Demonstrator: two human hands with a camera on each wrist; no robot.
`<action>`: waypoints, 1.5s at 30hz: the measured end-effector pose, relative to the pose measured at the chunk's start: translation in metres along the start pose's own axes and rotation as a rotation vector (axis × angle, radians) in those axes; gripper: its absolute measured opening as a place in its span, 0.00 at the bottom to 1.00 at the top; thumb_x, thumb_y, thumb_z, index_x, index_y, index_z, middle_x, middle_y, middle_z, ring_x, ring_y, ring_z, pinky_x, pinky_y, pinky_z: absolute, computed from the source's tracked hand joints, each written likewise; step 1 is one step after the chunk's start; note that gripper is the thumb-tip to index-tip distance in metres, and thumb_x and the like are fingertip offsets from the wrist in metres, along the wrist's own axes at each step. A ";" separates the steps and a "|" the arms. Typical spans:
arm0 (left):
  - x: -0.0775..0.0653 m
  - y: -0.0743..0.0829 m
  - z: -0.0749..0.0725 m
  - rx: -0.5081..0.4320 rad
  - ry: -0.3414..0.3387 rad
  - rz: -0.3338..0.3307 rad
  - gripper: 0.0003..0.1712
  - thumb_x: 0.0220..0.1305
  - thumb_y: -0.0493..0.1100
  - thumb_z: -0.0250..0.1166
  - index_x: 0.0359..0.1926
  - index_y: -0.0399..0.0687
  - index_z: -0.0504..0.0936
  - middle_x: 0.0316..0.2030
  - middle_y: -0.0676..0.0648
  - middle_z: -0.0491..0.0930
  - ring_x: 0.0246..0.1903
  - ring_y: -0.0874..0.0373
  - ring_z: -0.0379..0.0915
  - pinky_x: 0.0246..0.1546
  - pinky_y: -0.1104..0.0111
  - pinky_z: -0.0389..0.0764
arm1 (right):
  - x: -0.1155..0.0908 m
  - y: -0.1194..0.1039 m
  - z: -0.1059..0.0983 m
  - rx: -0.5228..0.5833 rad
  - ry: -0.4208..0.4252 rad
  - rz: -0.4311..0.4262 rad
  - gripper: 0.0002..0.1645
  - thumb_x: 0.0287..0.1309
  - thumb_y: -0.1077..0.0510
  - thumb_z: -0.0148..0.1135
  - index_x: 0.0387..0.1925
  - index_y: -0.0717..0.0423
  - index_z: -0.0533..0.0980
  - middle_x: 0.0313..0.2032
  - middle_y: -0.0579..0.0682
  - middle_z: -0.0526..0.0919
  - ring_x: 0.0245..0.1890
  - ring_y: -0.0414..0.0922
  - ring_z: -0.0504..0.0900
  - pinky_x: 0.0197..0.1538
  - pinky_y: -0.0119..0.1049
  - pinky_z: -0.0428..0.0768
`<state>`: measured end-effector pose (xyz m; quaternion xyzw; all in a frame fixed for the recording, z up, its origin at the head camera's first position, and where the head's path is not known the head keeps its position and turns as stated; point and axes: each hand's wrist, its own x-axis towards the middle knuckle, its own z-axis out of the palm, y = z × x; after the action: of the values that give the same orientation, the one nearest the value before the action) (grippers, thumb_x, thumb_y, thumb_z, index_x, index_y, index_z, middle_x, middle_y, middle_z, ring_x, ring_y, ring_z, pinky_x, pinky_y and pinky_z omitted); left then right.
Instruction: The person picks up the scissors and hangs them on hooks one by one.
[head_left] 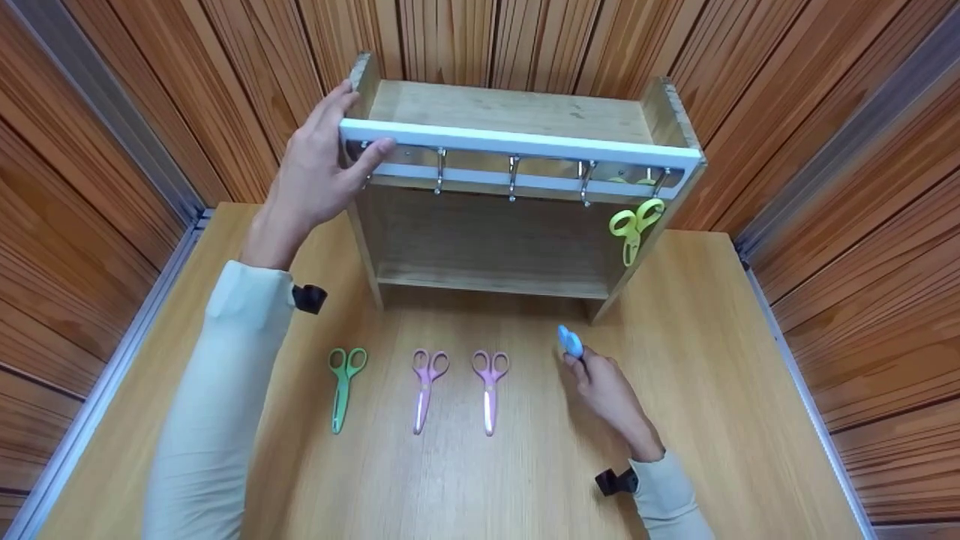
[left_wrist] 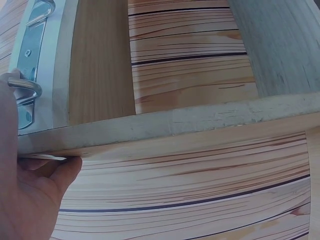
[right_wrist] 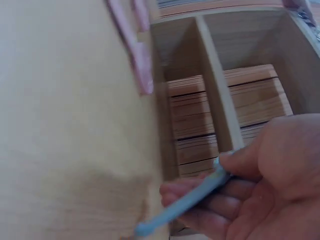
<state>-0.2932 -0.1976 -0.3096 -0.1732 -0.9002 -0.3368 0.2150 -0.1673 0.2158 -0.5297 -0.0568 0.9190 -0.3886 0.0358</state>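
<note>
My left hand [head_left: 315, 169] grips the upper left corner of a wooden shelf [head_left: 495, 279]. Its thumb lies over the front of the white hook rail [head_left: 525, 142], and the fingers reach round the outside of the side panel [left_wrist: 175, 122]. Low over the table, in front of the shelf's right side, my right hand [head_left: 611, 394] pinches blue scissors [right_wrist: 187, 202] between thumb and fingers. Their blue handle loops [head_left: 570, 342] point toward the shelf. Yellow-green scissors [head_left: 636, 229] hang by a loop from the rightmost hook [head_left: 660, 182].
On the table [head_left: 525, 495] lie green scissors [head_left: 341, 390] at the left and two pink scissors, one near the middle [head_left: 424, 390] and one right of it [head_left: 490, 391]. Several metal hooks [head_left: 513, 178] line the rail. Wood-patterned walls [head_left: 862, 262] enclose the table at the sides and back.
</note>
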 end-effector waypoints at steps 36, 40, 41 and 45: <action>-0.002 0.001 0.000 -0.011 -0.001 0.006 0.45 0.75 0.63 0.61 0.81 0.43 0.60 0.84 0.45 0.52 0.81 0.45 0.56 0.84 0.55 0.57 | 0.019 -0.089 -0.083 0.347 -0.038 -0.143 0.20 0.77 0.58 0.59 0.63 0.62 0.80 0.55 0.60 0.90 0.55 0.46 0.91 0.64 0.45 0.85; -0.002 0.001 0.000 -0.012 0.000 0.003 0.45 0.75 0.63 0.61 0.81 0.43 0.60 0.84 0.44 0.52 0.81 0.44 0.56 0.84 0.54 0.58 | 0.019 -0.097 -0.087 0.376 -0.037 -0.152 0.20 0.76 0.60 0.59 0.64 0.63 0.79 0.55 0.61 0.89 0.52 0.39 0.91 0.63 0.41 0.85; -0.002 0.001 0.000 -0.011 0.000 0.002 0.45 0.75 0.63 0.60 0.81 0.43 0.60 0.84 0.44 0.52 0.81 0.44 0.56 0.84 0.54 0.58 | 0.019 -0.099 -0.087 0.385 -0.039 -0.158 0.20 0.76 0.61 0.59 0.63 0.64 0.79 0.55 0.62 0.89 0.52 0.38 0.91 0.62 0.41 0.86; -0.001 0.001 0.000 -0.009 -0.003 0.001 0.46 0.75 0.65 0.60 0.81 0.43 0.60 0.84 0.45 0.52 0.81 0.44 0.56 0.83 0.53 0.58 | 0.021 -0.106 -0.088 0.410 -0.037 -0.180 0.19 0.76 0.61 0.60 0.63 0.64 0.80 0.55 0.63 0.89 0.50 0.37 0.91 0.62 0.43 0.86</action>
<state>-0.2917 -0.1971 -0.3098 -0.1751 -0.8989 -0.3405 0.2130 -0.1896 0.2024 -0.3925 -0.1371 0.8113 -0.5676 0.0288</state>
